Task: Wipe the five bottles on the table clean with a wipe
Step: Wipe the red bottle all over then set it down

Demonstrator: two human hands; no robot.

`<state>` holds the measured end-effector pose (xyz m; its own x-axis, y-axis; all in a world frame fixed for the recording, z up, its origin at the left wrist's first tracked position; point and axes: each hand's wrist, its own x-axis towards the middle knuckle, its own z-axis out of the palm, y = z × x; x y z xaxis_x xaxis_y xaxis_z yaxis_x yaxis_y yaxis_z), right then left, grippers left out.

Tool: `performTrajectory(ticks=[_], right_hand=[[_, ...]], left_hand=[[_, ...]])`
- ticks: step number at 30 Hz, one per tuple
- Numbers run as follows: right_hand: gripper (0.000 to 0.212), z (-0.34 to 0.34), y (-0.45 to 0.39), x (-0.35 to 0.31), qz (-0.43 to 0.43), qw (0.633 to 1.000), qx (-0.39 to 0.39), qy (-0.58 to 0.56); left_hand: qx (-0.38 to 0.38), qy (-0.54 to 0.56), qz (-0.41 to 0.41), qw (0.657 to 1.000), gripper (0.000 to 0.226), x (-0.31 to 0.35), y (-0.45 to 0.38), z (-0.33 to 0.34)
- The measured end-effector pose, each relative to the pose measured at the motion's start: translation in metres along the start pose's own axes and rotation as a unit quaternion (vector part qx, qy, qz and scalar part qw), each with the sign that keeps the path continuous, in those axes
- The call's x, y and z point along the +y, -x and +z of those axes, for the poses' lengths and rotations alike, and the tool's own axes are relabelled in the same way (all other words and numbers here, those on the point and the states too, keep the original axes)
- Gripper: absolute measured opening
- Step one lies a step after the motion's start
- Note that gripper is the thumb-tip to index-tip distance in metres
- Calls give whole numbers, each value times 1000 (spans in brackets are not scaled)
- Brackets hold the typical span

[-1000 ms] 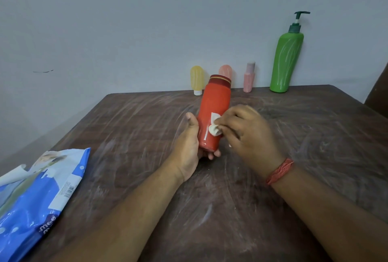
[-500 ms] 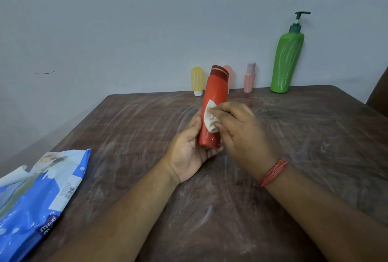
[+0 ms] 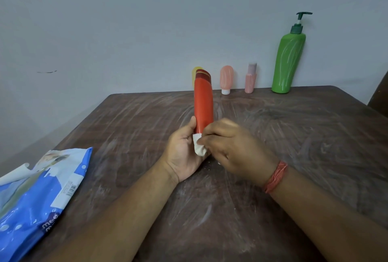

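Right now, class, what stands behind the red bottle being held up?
Behind the red bottle, a yellow bottle stands at the wall; only its rounded top edge shows. Its body and cap are covered. The left hand holds the red bottle.

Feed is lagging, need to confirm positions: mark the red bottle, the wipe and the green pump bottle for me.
red bottle (image 3: 203, 102), head view, on the middle of its body.
wipe (image 3: 199, 148), head view, on the white wad below the bottle.
green pump bottle (image 3: 288, 62), head view, on its green body.
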<state>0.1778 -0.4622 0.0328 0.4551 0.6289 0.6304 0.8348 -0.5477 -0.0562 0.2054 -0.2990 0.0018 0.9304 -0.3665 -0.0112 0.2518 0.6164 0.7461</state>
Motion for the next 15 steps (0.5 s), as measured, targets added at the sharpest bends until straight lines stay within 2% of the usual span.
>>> performTrajectory(ticks=[4, 7, 9, 15], right_hand=[[24, 2, -5, 1, 72, 997, 41, 0], [21, 2, -1, 1, 19, 1000, -15, 7], [21, 0, 0, 1, 4, 1000, -26, -1], [21, 7, 0, 8, 116, 989, 87, -33]], left_hand=[[10, -13, 5, 1000, 46, -2, -1, 1], [7, -3, -4, 1000, 52, -2, -1, -2], [10, 3, -7, 1000, 53, -1, -2, -3], [29, -35, 33, 998, 54, -1, -2, 0]])
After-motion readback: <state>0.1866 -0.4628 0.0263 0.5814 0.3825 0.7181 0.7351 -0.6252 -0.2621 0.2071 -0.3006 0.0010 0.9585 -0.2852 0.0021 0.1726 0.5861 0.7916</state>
